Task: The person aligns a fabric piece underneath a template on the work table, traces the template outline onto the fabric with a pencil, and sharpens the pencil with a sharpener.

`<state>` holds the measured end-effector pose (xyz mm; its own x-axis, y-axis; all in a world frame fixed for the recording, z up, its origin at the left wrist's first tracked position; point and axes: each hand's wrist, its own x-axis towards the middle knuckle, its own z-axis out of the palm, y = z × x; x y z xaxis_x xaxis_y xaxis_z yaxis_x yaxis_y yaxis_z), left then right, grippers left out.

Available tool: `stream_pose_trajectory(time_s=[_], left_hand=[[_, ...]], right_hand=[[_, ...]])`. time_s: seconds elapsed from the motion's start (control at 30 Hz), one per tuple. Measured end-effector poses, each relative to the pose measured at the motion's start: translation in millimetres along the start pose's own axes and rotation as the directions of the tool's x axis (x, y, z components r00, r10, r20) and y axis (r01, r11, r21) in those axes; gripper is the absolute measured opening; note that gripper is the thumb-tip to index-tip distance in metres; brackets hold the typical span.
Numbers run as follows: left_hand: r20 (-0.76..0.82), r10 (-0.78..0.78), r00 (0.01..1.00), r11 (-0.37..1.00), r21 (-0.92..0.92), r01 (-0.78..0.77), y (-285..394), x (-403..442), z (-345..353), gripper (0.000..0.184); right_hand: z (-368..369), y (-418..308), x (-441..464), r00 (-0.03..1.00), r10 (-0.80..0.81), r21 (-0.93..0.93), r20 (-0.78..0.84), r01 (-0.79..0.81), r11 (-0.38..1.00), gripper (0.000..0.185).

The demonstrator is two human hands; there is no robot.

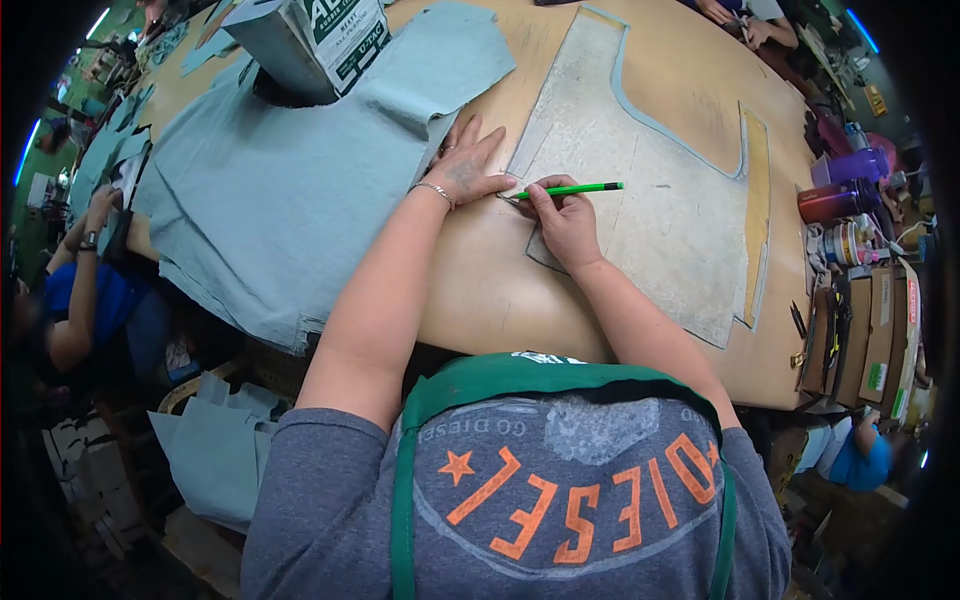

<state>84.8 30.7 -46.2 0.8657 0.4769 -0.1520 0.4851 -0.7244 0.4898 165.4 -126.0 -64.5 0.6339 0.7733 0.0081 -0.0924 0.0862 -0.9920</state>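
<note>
My right hand (568,222) holds a green pencil (590,188), its tip down at the left edge of a large grey-white pattern piece (650,230). Beside it my left hand (466,170) lies with fingers spread, its thumb close to the pencil tip and its outer fingers at the edge of the light blue sheets (270,190). A bracelet is around the left wrist. The pattern piece lies flat on the tan table (470,270), with a narrow yellowish strip (753,220) along its right side.
A metal can (310,45) stands on the blue sheets. Bottles (840,200), tape rolls and boxes (880,330) crowd the right edge. Other people's hands show at the top right (755,28) and far left (98,212). More blue material (215,450) hangs below the table at left.
</note>
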Motion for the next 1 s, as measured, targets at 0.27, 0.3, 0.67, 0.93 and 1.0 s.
stream_pose_trajectory(time_s=[0.27,0.3,0.67,0.93,1.0], left_hand=[[-0.011,-0.021,1.000,1.000,0.001,0.021,1.9,-0.6,1.0,0.085],[-0.011,-0.021,1.000,1.000,0.005,0.021,2.3,-1.3,1.2,0.085],[0.002,-0.021,1.000,0.999,0.026,0.021,4.9,-1.4,-1.8,0.085],[-0.039,-0.009,0.999,1.000,-0.005,0.009,0.5,-1.3,1.9,0.081],[-0.046,-0.009,0.999,1.000,-0.003,0.009,2.6,-2.0,2.1,0.081]], right_hand=[[6.1,3.1,1.5,0.996,-0.094,-0.206,0.001,0.092,0.974,0.016],[9.0,2.7,4.1,0.996,-0.086,-0.202,0.016,0.088,0.976,0.016],[-5.5,1.1,-0.7,0.995,-0.098,-0.215,0.031,0.103,0.971,0.015],[-20.0,-2.7,1.6,0.994,-0.099,-0.288,0.040,0.106,0.952,0.015],[-23.7,-4.1,-4.1,0.999,-0.044,-0.159,0.004,0.044,0.986,0.013]])
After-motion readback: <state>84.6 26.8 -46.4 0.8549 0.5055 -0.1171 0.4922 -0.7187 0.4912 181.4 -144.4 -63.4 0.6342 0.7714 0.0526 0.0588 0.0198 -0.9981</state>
